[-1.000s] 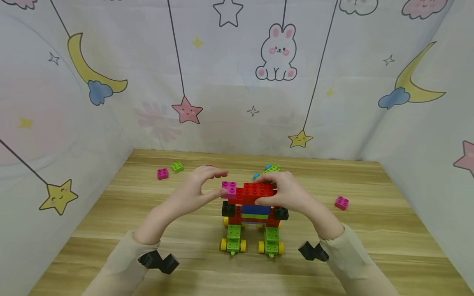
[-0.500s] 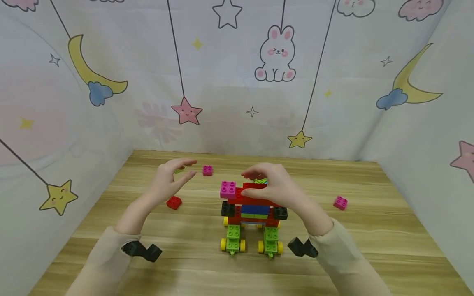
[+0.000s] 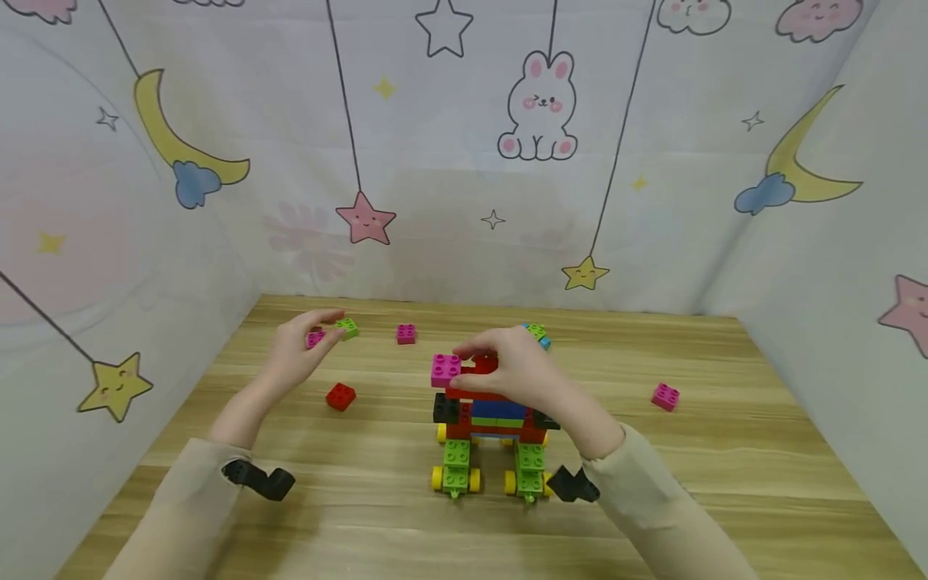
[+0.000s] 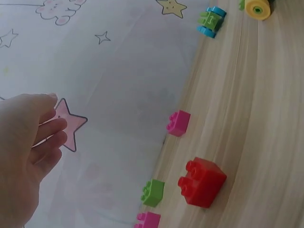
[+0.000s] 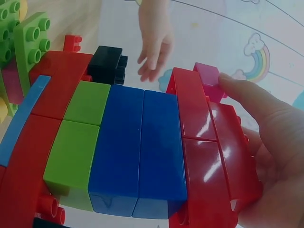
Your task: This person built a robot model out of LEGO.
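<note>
A build of toy building bricks stands mid-table on green legs with yellow wheels [image 3: 437, 479]. Its body stacks red, green and blue bricks [image 5: 121, 147], with black bricks [image 3: 445, 408] at the sides. A pink brick [image 3: 445, 370] tops its left end. My right hand [image 3: 518, 366] arches over the red top, thumb and forefinger pinching the pink brick's right end. In the right wrist view the thumb touches that brick; the other fingertips are hidden. My left hand [image 3: 293, 350] hovers at the back left, holding nothing, its fingers loosely bent near a green brick [image 3: 347, 328].
Loose bricks lie around: a red one [image 3: 341, 396], pink ones [image 3: 406, 334] at the back and another pink one [image 3: 665, 396] at the right. Behind the build sits a small green piece with blue wheels [image 4: 211, 21]. A printed cloth [image 3: 435, 266] encloses the wooden table.
My left hand has withdrawn from the pink brick on top toward the back left. The right hand has slid left along the red top to that brick. The build stays in place.
</note>
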`<state>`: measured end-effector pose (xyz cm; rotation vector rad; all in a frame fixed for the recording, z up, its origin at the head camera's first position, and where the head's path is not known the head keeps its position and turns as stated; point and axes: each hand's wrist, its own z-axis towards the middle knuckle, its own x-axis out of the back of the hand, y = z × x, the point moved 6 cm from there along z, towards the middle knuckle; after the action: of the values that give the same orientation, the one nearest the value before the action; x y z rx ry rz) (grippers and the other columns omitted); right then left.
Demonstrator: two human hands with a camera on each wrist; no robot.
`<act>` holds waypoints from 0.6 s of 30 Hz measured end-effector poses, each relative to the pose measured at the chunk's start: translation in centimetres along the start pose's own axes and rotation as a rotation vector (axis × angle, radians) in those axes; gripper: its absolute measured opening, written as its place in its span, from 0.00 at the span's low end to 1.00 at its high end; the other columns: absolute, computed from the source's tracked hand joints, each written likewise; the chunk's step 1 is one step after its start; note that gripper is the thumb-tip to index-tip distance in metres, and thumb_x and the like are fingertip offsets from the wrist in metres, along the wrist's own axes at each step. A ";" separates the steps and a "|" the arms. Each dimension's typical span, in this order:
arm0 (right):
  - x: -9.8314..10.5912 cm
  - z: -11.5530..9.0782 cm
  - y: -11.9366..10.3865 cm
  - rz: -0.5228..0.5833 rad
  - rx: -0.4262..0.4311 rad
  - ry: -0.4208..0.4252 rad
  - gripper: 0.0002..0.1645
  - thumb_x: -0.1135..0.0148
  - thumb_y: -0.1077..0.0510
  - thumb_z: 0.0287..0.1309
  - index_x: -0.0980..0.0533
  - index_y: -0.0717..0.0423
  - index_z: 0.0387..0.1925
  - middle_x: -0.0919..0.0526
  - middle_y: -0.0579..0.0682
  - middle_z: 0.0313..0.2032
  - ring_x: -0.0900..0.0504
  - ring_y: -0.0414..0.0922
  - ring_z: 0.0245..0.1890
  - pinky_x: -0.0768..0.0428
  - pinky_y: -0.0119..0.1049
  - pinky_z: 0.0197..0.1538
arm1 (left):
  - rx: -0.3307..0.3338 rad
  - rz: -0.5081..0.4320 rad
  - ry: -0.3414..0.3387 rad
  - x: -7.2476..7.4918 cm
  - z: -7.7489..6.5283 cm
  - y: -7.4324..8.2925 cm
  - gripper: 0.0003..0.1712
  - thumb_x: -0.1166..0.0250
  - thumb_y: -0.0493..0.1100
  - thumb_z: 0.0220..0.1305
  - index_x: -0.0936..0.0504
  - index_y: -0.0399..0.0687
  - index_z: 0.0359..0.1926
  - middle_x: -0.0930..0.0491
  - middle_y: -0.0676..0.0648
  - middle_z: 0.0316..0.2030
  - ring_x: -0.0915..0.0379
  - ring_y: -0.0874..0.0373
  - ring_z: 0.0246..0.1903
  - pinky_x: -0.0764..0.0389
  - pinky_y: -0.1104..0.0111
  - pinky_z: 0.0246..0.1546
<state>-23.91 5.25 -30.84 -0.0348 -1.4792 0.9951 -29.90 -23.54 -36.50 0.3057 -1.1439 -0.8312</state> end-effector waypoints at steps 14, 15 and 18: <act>-0.4 0.0 0.4 0.034 -0.043 0.014 0.24 0.28 0.49 0.55 0.17 0.55 0.51 0.13 0.49 0.45 0.18 0.44 0.42 0.18 0.33 0.45 | 0.119 0.031 -0.030 -0.4 0.1 -6.6 0.24 0.41 0.38 0.70 0.29 0.28 0.62 0.28 0.27 0.59 0.33 0.34 0.59 0.31 0.43 0.59; -0.4 0.0 0.5 0.038 -0.049 0.017 0.24 0.28 0.50 0.55 0.17 0.55 0.51 0.13 0.49 0.44 0.18 0.44 0.42 0.18 0.33 0.45 | 0.127 0.035 -0.036 -0.5 0.1 -7.0 0.25 0.41 0.38 0.70 0.30 0.28 0.63 0.29 0.27 0.59 0.33 0.34 0.59 0.31 0.42 0.59; -0.5 0.0 0.7 0.049 -0.058 0.026 0.23 0.28 0.50 0.54 0.17 0.55 0.50 0.12 0.49 0.44 0.18 0.43 0.41 0.19 0.32 0.43 | 0.146 0.043 -0.051 -0.9 0.1 -8.3 0.25 0.40 0.37 0.69 0.31 0.28 0.64 0.30 0.26 0.60 0.34 0.33 0.60 0.32 0.42 0.60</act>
<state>-24.13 5.43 -31.62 -0.1261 -1.4890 0.9867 -33.67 -28.42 -42.11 0.3809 -1.2574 -0.7221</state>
